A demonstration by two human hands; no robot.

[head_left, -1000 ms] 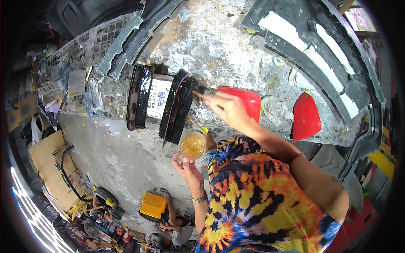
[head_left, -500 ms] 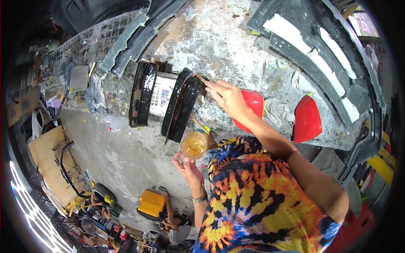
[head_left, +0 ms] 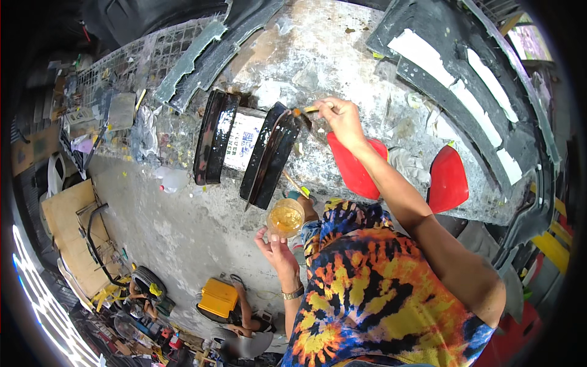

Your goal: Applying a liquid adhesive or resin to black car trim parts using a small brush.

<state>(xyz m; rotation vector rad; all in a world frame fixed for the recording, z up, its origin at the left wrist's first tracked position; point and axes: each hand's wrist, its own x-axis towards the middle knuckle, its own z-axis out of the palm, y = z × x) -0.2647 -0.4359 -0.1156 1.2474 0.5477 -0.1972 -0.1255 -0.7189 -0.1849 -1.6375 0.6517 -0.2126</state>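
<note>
My left hand (head_left: 276, 251) holds a clear cup of amber liquid (head_left: 286, 216) below the bench's near edge. In my right hand (head_left: 337, 119) is a wooden-handled brush (head_left: 310, 109), its tip at the upper end of a glossy black, ridged part (head_left: 266, 158). A second black part (head_left: 213, 136) lies to the left, with a white printed container or board (head_left: 241, 142) between the two. Just right of my right hand lie a red curved panel (head_left: 350, 160), a crumpled light cloth (head_left: 411, 164) and another red piece (head_left: 447, 182). A stick (head_left: 295, 182) is below the black part.
The worn bench (head_left: 318, 43) carries dark rough-edged panels (head_left: 191, 68) and a long panel with white strips (head_left: 422, 49). On the floor are a wooden board (head_left: 68, 215), a yellow box (head_left: 217, 296), a tyre (head_left: 147, 281) and clutter. Two other people (head_left: 251, 342) (head_left: 139, 306) are low down behind.
My right hand has moved up along the right black part, brush still in it, to its upper end. My left hand and cup have shifted slightly right. The view has shifted slightly.
</note>
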